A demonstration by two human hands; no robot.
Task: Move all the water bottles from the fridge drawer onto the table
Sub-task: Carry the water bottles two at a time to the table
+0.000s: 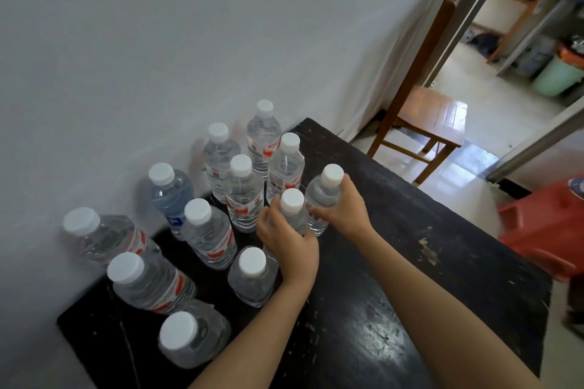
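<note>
Head view: twelve water bottles [210,237] are counted upright on the counter [410,262]. One is grasped by the left hand [289,246], one by the right hand [343,208], each grip wrapped below the cap.

I note bottles [208,240] grouped on table [410,262], left side, against wall [158,41]; chair [423,117] behind table; stool [543,230] right.

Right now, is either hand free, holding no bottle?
No, the left hand grips the nearer bottle and the right hand grips the farther bottle beside it.
</note>
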